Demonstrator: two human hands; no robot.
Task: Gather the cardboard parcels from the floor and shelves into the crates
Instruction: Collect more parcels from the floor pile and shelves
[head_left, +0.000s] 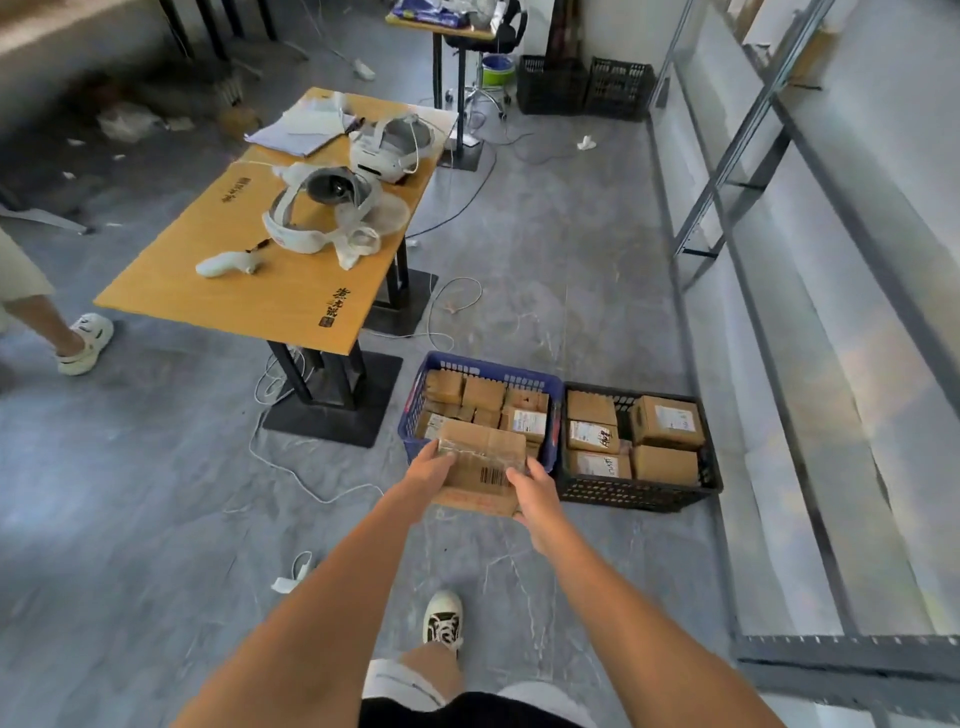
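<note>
I hold a flat cardboard parcel (483, 462) with a barcode label in both hands, just above the near edge of the blue crate (485, 370). My left hand (428, 470) grips its left side and my right hand (535, 488) grips its right side. The blue crate on the floor holds several cardboard parcels. To its right, touching it, stands a black crate (634, 493) that also holds several parcels.
A wooden table (218, 291) with two white headsets and a controller stands to the left. Grey metal shelving (831, 519) runs along the right wall. Two black crates (584, 85) stand at the back. Cables lie on the floor. Another person's leg (62, 327) is at far left.
</note>
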